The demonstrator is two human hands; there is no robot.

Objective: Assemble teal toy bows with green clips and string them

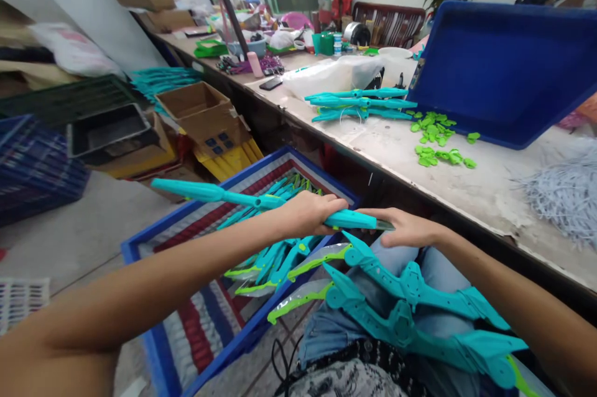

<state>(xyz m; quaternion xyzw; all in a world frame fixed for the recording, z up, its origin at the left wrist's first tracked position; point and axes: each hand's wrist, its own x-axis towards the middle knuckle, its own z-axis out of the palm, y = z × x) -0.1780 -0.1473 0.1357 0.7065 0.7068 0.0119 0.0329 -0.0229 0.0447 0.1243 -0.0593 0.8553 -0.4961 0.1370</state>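
My left hand is wrapped round a long teal plastic toy piece, which slants across my view above a crate. At its right end my right hand pinches a short dark, see-through tip, the fingertips partly hidden. Two similar teal toy pieces with jointed bodies lie across my lap. Each has a clear blade with a bright green edge, pointing left. More such toy pieces lie heaped in the blue-rimmed crate on my left.
On the worktable at right are stacked teal pieces, small green parts, a tilted blue bin and a pile of pale strips. A phone lies farther back. Cardboard boxes stand beyond the crate.
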